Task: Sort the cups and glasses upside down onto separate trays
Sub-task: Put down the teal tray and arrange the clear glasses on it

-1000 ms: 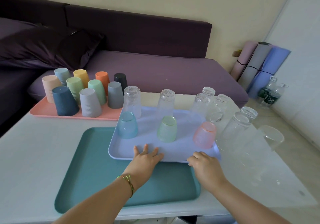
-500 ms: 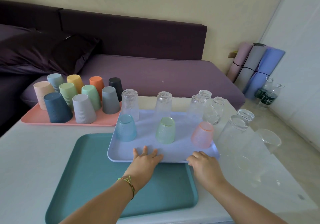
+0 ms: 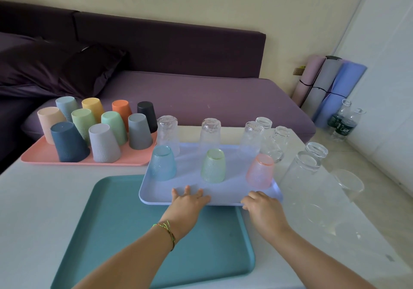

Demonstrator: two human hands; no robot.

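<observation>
A lavender tray (image 3: 192, 165) carries upside-down glasses: a blue one (image 3: 162, 163), a green one (image 3: 213, 165), a pink one (image 3: 260, 171) and three clear ones behind. Its near edge overlaps an empty teal tray (image 3: 134, 232). My left hand (image 3: 190, 201) lies flat on the lavender tray's near rim, fingers spread. My right hand (image 3: 263, 208) holds the rim at its near right corner. A pink tray (image 3: 44, 158) at the back left bears several upside-down coloured plastic cups (image 3: 104, 143). Several clear glasses (image 3: 301, 172) stand loose on the table to the right.
The white table (image 3: 44, 199) ends at the right near tiled floor. A purple sofa (image 3: 201, 96) runs behind the table. Rolled mats (image 3: 328, 85) and two water bottles (image 3: 344, 121) stand by the right wall.
Both hands stay on the lavender tray's near edge. The tray has slid slightly toward the pink tray, and the view has shifted a little.
</observation>
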